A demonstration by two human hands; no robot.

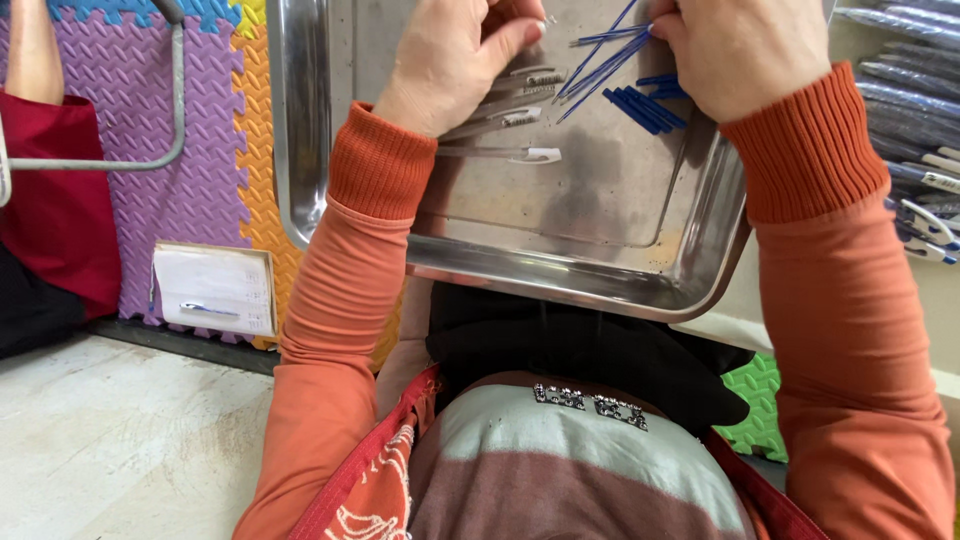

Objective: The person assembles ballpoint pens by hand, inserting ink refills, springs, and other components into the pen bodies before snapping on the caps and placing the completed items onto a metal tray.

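Left hand [455, 55] pinches a small metal part at its fingertips; right hand [745, 50] is clenched around blue refills [600, 65] fanning out between both hands, above a steel tray [560, 270], clear pen barrels [510, 120] under the left hand

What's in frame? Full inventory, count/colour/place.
metal tray: one, silver, on the lap, centre
blue refills: a loose bunch, count unclear, blue, upper right of tray
clear pen barrels: about four, clear with white ends, tray centre-left
finished pens: a pile, blue and white, right edge beside tray
small box: one, pale card, on floor at left
foam mats: purple, orange, blue, green pieces, on floor
another person's sleeve: one, red, far left
left hand: orange sleeve, over tray, pinching a small part
right hand: orange sleeve, gripping blue refills
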